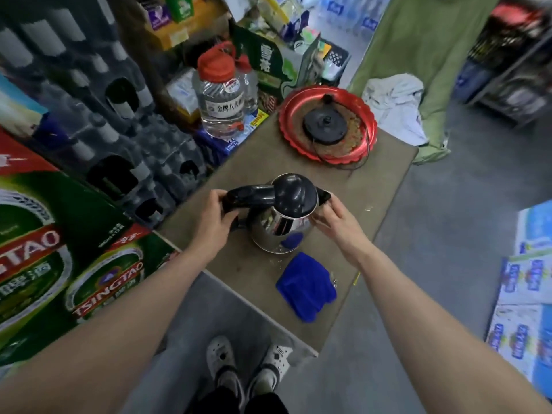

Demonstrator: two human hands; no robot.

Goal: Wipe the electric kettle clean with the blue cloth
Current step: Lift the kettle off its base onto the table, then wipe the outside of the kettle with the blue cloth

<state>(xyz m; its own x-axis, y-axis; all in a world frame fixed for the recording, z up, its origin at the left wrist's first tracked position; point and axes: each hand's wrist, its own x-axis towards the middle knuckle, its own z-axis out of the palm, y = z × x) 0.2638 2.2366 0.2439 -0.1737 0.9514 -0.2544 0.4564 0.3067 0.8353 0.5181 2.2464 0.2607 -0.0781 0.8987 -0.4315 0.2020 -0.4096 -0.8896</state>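
The electric kettle (pixel 280 216) is standing upright near the middle of a low table (pixel 382 186), a rounded body of polished steel under a glossy black domed lid. The left hand (pixel 213 218) is wrapping its fingers round the thick black plastic handle, which is jutting out to the left. The right hand (pixel 334 219) is pressing spread fingertips against the kettle's right shoulder, just below the short black spout; it is steadying the kettle, not closing round it. Both forearms are bare.

Just near of the kettle, the blue cloth (pixel 306 286) is lying loosely folded on the table, plush and deep blue, touched by neither hand; its colour is reflecting in the steel. The tabletop is looking matte and brownish, like rough fabric or board.

At the far end a round red tray (pixel 286 121) with a scalloped rim is holding the kettle's flat black disc-shaped base (pixel 325 127), its thin cord trailing over the rim. Far left of it a clear ribbed plastic jug (pixel 221 100) with a red cap is standing. Green beer cartons (pixel 59 249) are stacking up at the left.
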